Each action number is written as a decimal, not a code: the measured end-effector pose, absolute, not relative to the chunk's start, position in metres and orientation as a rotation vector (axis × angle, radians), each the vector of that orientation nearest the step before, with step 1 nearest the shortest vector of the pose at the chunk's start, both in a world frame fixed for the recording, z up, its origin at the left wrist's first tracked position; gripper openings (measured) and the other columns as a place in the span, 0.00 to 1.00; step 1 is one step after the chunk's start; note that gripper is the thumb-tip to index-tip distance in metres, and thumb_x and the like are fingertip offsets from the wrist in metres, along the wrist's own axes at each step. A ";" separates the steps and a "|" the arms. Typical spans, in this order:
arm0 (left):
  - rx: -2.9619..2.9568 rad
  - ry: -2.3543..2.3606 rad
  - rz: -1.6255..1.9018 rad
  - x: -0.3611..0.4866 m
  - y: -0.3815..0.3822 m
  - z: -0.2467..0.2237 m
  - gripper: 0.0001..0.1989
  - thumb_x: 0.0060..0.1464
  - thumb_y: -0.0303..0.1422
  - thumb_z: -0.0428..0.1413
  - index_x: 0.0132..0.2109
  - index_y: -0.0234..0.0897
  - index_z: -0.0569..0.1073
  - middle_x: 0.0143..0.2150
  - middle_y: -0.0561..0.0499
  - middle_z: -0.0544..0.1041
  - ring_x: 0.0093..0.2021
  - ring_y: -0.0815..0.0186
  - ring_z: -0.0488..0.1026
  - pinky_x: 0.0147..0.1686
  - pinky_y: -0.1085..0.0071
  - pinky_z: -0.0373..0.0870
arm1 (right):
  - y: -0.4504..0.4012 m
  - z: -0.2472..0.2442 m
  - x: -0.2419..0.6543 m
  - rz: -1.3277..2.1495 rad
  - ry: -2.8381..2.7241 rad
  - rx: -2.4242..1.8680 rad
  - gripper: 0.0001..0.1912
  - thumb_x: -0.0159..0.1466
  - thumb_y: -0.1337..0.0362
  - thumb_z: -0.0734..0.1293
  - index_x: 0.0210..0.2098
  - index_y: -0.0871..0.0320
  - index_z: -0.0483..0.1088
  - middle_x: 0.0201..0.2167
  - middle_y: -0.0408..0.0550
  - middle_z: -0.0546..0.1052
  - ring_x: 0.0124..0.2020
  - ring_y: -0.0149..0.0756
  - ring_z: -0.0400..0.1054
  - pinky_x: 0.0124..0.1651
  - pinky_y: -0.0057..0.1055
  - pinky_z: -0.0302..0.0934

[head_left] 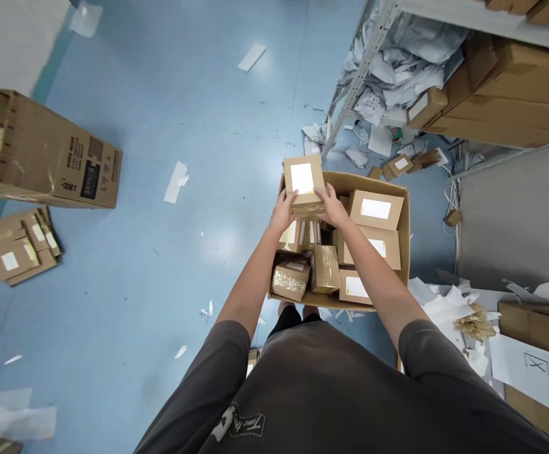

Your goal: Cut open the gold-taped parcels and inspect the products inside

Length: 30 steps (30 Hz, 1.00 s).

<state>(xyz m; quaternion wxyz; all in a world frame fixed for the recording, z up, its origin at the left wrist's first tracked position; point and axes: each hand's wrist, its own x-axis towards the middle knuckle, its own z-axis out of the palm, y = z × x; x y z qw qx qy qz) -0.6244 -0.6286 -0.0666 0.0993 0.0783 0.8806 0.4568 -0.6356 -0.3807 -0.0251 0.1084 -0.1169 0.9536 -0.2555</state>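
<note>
Between my two hands is a small cardboard box (304, 167) with a white label on top and shiny tape along its near side. My left hand (282, 211) grips its left near corner. On the right near corner, my right hand (333, 207) is closed around the same box. It is over the far left part of a large open carton (405, 233). Inside the carton lie several smaller boxes, among them a tape-wrapped box (291, 282), an upright box (325, 269) and a labelled box (376, 210). My forearms hide part of the contents.
A tall printed carton (66, 154) stands at the left, near flattened cardboard (21, 246). At the upper right, a metal shelf (362, 79) bears crumpled bags and boxes. Paper scraps (176, 183) are scattered over the blue floor (161, 82). More paper (449, 312) is heaped at lower right.
</note>
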 end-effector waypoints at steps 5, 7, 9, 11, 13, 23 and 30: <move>0.254 2.616 1.404 -0.603 -0.635 -0.059 0.39 0.61 0.22 0.66 0.76 0.42 0.65 0.80 0.38 0.56 0.76 0.43 0.64 0.72 0.48 0.71 | -0.409 -0.023 -0.609 -0.738 2.881 -0.250 0.41 0.65 0.65 0.75 0.76 0.50 0.63 0.74 0.61 0.63 0.61 0.59 0.76 0.62 0.55 0.75; 0.270 2.635 1.377 -0.592 -0.632 -0.051 0.39 0.61 0.20 0.66 0.75 0.40 0.66 0.81 0.36 0.54 0.76 0.43 0.65 0.72 0.48 0.70 | -0.410 -0.015 -0.599 -0.742 2.891 -0.253 0.40 0.66 0.65 0.75 0.75 0.51 0.64 0.74 0.61 0.63 0.63 0.60 0.74 0.63 0.56 0.74; 0.271 2.668 1.334 -0.578 -0.627 -0.040 0.40 0.60 0.20 0.66 0.75 0.40 0.66 0.81 0.35 0.53 0.75 0.42 0.67 0.70 0.48 0.72 | -0.406 -0.005 -0.587 -0.743 2.898 -0.257 0.39 0.66 0.65 0.74 0.74 0.51 0.64 0.74 0.61 0.63 0.65 0.60 0.73 0.63 0.56 0.73; 0.262 2.716 1.295 -0.564 -0.621 -0.027 0.40 0.60 0.22 0.67 0.75 0.42 0.66 0.82 0.36 0.53 0.74 0.41 0.68 0.68 0.48 0.74 | -0.401 0.007 -0.574 -0.731 2.915 -0.250 0.39 0.65 0.65 0.75 0.74 0.52 0.64 0.74 0.62 0.63 0.65 0.61 0.72 0.63 0.56 0.73; 0.267 2.770 1.263 -0.551 -0.615 -0.010 0.38 0.62 0.24 0.66 0.75 0.44 0.66 0.82 0.36 0.54 0.73 0.41 0.69 0.67 0.48 0.74 | -0.396 0.022 -0.560 -0.726 2.952 -0.240 0.39 0.66 0.64 0.74 0.74 0.54 0.64 0.74 0.63 0.63 0.67 0.62 0.71 0.63 0.56 0.74; 0.700 2.884 1.120 -0.507 -0.538 0.088 0.35 0.64 0.33 0.67 0.75 0.47 0.68 0.82 0.39 0.56 0.74 0.41 0.69 0.65 0.48 0.77 | -0.323 0.104 -0.456 -0.746 3.245 0.003 0.39 0.69 0.60 0.73 0.77 0.51 0.60 0.79 0.63 0.57 0.67 0.65 0.71 0.56 0.56 0.77; 1.195 2.671 1.083 -0.421 -0.383 0.112 0.36 0.64 0.37 0.67 0.75 0.46 0.67 0.83 0.39 0.54 0.76 0.41 0.66 0.66 0.51 0.76 | -0.200 0.127 -0.299 -0.660 3.399 0.518 0.39 0.69 0.62 0.71 0.77 0.52 0.59 0.78 0.62 0.59 0.70 0.61 0.68 0.62 0.56 0.74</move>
